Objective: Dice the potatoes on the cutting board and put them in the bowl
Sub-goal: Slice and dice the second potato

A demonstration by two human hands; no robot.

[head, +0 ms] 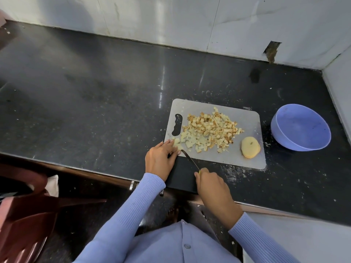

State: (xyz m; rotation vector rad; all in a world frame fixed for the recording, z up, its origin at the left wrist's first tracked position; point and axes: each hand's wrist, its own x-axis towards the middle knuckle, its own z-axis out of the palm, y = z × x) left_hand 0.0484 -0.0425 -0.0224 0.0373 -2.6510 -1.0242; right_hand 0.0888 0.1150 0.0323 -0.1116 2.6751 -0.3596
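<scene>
A grey cutting board (247, 122) lies on the dark counter and carries a heap of diced potato (209, 130). A peeled potato half (250, 147) rests at the board's near right corner. My left hand (160, 160) holds a small potato piece (177, 144) down at the board's near left corner, fingers curled over it. My right hand (214, 188) grips the handle of a knife (190, 158), whose blade tip meets that piece beside my left fingers. An empty purple bowl (301, 128) stands to the right of the board.
The black counter (85, 92) stretches left and back to a white wall (171, 19). A second white wall closes the right side beyond the bowl. A dark red plastic chair (24, 215) stands at the lower left, below the counter edge.
</scene>
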